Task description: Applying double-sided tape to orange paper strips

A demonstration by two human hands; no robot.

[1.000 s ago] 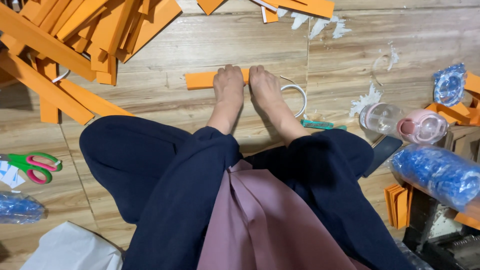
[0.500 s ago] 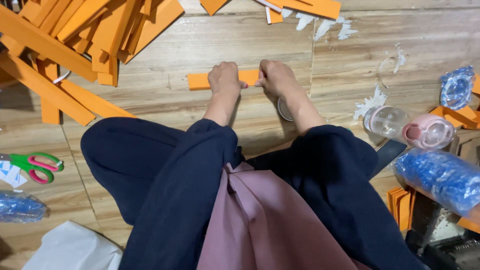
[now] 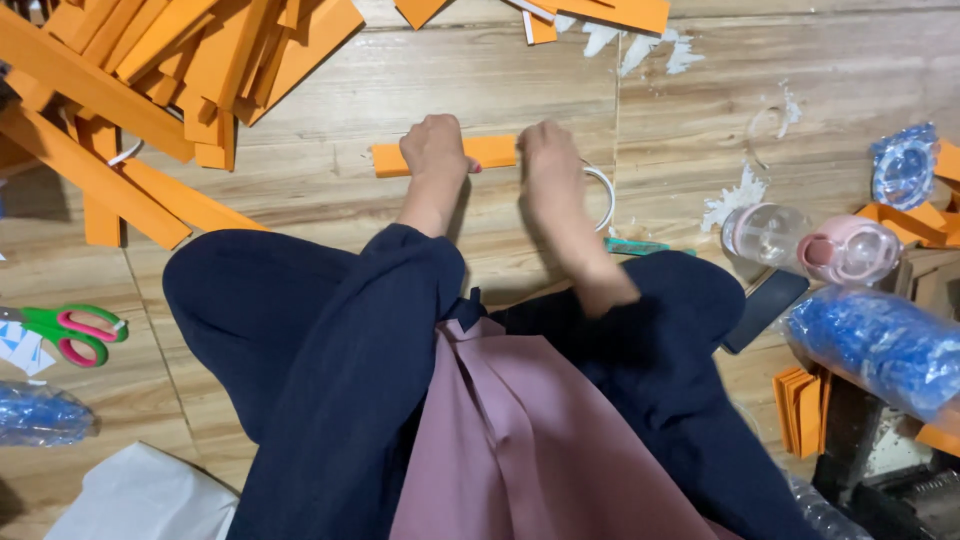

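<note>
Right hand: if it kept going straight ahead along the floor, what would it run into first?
Probably nothing close: past the right hand lies bare wooden floor, then the orange strips at the frame's top edge. Depth is hard to judge.

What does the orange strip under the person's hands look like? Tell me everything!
The orange strip is a short, flat, straight-edged piece, like card or foam sheet. It lies flat on the wooden floor, running left to right. The left hand presses on its middle and the right hand covers its right end. Its left end shows.
</note>
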